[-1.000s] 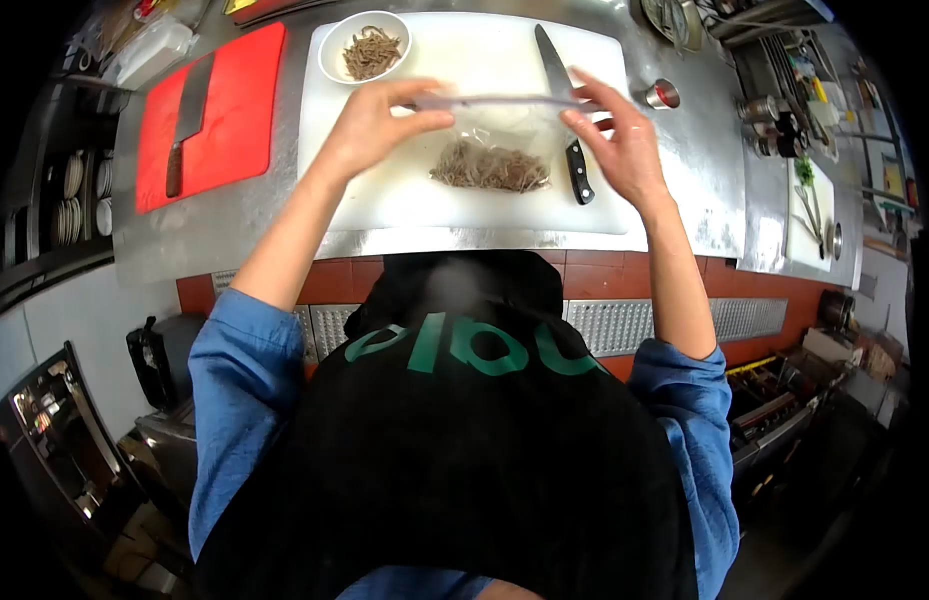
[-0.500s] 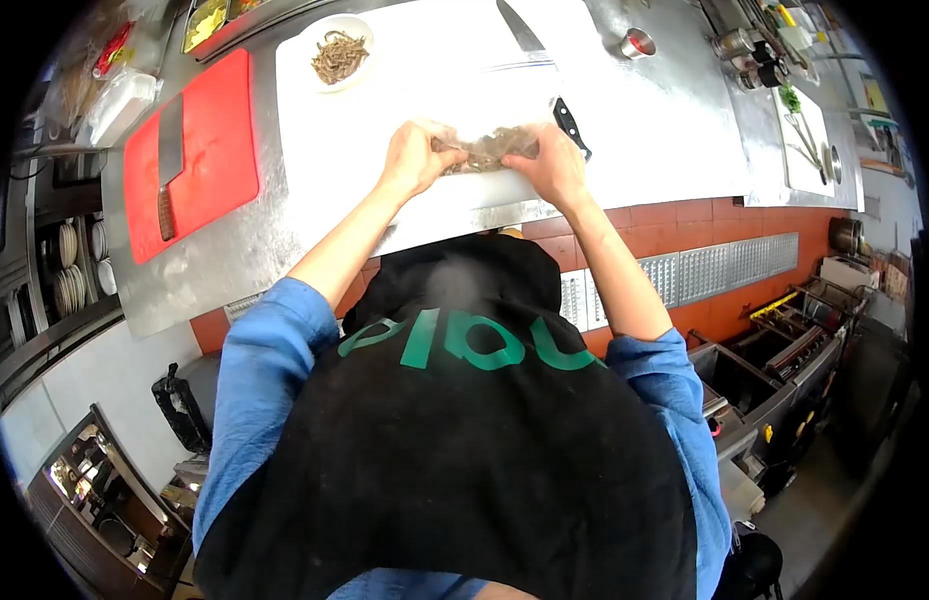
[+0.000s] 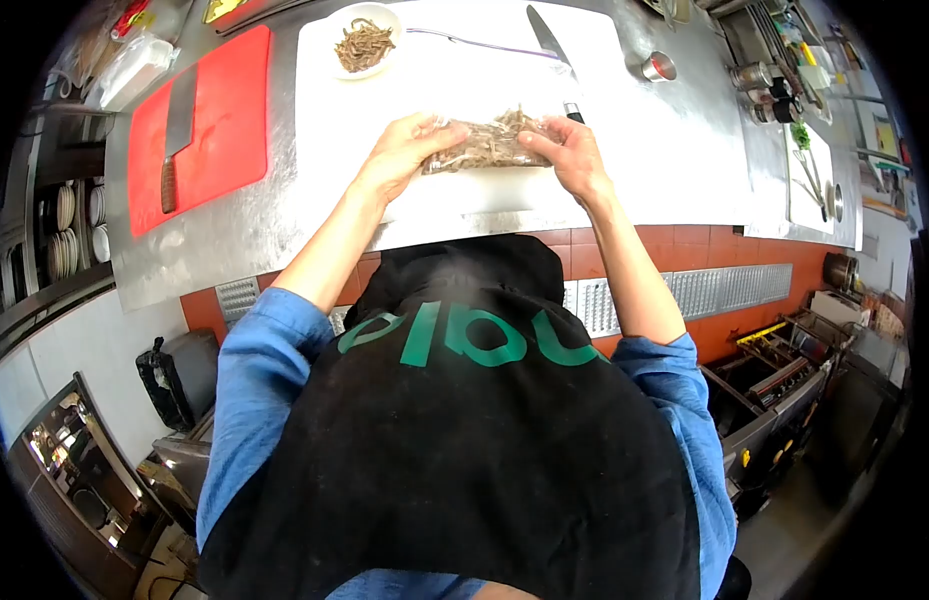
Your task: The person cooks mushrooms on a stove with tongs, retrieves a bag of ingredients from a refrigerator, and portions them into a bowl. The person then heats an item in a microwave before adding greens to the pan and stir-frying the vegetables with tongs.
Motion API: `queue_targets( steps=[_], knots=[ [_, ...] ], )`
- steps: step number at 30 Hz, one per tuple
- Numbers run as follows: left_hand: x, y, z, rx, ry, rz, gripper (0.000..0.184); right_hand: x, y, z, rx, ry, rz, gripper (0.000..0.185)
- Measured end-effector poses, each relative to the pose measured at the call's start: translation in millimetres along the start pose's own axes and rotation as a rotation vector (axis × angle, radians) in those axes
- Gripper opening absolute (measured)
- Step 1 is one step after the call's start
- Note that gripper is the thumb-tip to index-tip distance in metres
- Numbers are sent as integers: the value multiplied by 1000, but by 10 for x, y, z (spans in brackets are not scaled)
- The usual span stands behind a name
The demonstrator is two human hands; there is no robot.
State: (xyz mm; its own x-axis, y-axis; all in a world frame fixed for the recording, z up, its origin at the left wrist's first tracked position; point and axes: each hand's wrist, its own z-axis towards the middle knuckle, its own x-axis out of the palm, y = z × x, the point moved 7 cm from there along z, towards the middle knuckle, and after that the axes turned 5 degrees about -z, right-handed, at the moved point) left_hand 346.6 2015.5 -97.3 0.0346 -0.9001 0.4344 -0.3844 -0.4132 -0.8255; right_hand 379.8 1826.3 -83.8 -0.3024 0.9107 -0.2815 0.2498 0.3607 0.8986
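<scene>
Between my hands is a clear plastic bag filled with brown strips, over the near part of the white cutting board. My left hand grips its left end, thumb on top. The right end is pinched by my right hand, also with the thumb in front. A white bowl of similar brown strips stands at the board's far left. Past my right hand lies a knife with a black handle, partly hidden by the hand and bag.
On the left, a cleaver rests on a red cutting board. A small metal cup with something red inside stands right of the white board. Whisk-like utensils lie on another white board at far right.
The bag has been spread out and lifted slightly, showing more of its contents. My hands have moved a little farther apart. The whole view has shifted slightly.
</scene>
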Motion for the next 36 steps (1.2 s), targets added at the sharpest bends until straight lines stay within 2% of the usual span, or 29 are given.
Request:
queue_targets(
  steps=[2, 4, 5, 6, 7, 9, 11, 12, 13, 15, 16, 18, 21, 22, 23, 25, 27, 29, 31, 33, 34, 35, 36],
  knots=[
    [-6, -112, -60, -21, 40, 39, 31, -10, 123, -27, -65, 51, -77, 18],
    [-36, -233, -61, -12, 125, 359, 30, -17, 131, -58, -123, 83, -144, 16],
    [-21, -277, -55, -23, 147, 368, 30, -22, 166, -110, -316, 42, -358, 17],
    [66, -426, -66, 57, 168, 272, 29, -7, 139, -193, -497, -6, -578, 18],
    [136, -526, -55, 129, 194, 169, 29, 49, 87, -268, -396, -25, -585, 24],
    [296, -472, 6, 97, 335, 181, 28, -1, 542, -773, -624, -104, -622, 28],
    [276, -388, 14, -18, 146, -18, 27, -202, 224, -1125, -323, -203, -436, 33],
    [289, -383, -20, -7, 108, -20, 25, -290, -158, -1319, -96, -222, -305, 32],
    [334, -377, -74, -27, 123, -19, 25, -378, -619, -1484, -75, -235, -302, 32],
    [247, -488, -273, -2, -77, -194, 25, -483, -1841, -1888, 435, -253, 67, 28],
    [264, -497, -380, -13, -77, -178, 25, -563, -2001, -1897, 416, -283, 37, 26],
    [306, -653, -607, 121, -106, 43, 24, -682, -2074, -1700, 352, -307, -1, 25],
    [513, -616, -1109, 117, -114, 274, 23, -625, -2039, -1172, 41, -408, -28, 34],
    [523, -555, -1265, 88, -117, 310, 23, -614, -1947, -1051, -22, -499, -167, 32],
    [534, -460, -1395, 55, -121, 347, 22, -612, -1947, -986, 70, -562, -120, 30],
    [619, -215, -1557, 1, -118, 374, 22, -491, -2131, -877, 55, -497, 44, 30],
    [555, 154, -1664, -105, -235, 675, 19, -157, -2144, -810, -39, -268, -8, 35],
    [590, 613, -1700, -169, -205, 749, 16, 66, -1985, -834, -71, -230, -26, 39],
    [337, 1122, -1871, -336, -290, 720, 13, 206, -1774, -810, -125, -166, -130, 48],
    [80, 1497, -2027, -427, -284, 721, 12, 276, -1848, -687, -234, -75, -225, 47],
    [29, 1624, -2067, -464, -327, 704, 11, 254, -1812, -734, -248, -88, -214, 46],
    [-108, 1711, -2157, -611, -455, 765, 13, 203, -1762, -768, -269, -107, -210, 45],
    [-21, 1753, -2149, -631, -480, 761, 14, 178, -1808, -857, -310, -219, -117, 39]
  ],
)
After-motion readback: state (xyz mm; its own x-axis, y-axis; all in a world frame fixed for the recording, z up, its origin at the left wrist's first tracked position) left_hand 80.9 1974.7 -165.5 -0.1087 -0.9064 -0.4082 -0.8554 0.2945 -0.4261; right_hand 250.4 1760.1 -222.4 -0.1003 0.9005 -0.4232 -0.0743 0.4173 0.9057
